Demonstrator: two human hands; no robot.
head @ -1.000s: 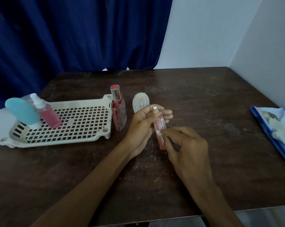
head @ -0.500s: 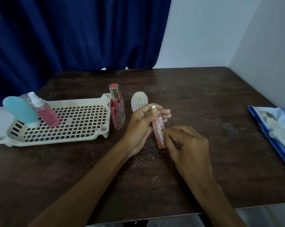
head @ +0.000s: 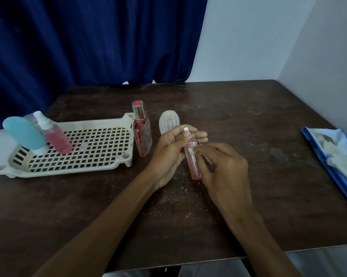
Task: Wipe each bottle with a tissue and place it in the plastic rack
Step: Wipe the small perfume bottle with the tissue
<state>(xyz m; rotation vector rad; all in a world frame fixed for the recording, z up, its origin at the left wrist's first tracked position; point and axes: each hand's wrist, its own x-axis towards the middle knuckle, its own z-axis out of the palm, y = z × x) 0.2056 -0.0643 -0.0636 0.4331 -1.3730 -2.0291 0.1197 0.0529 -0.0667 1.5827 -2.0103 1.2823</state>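
My left hand (head: 171,151) holds a slim pink bottle (head: 193,158) with a silver cap by its top, standing on the table. My right hand (head: 223,166) pinches a small bit of tissue (head: 194,150) against the bottle's side. A cream plastic rack (head: 126,156) lies at the left. In its left end stand a teal bottle (head: 23,134) and a pink spray bottle (head: 54,134). A tall clear bottle with red flecks (head: 142,132) stands just right of the rack. A white ribbed bottle (head: 168,123) shows behind my left hand.
A blue tissue pack (head: 332,158) with white tissue lies at the table's right edge. The dark wooden table (head: 248,116) has crumbs scattered under my hands. A blue curtain hangs behind; white walls close the back right corner.
My right hand has slid the tissue slightly along the pink bottle; the left hand keeps its hold. The view has shifted a little.
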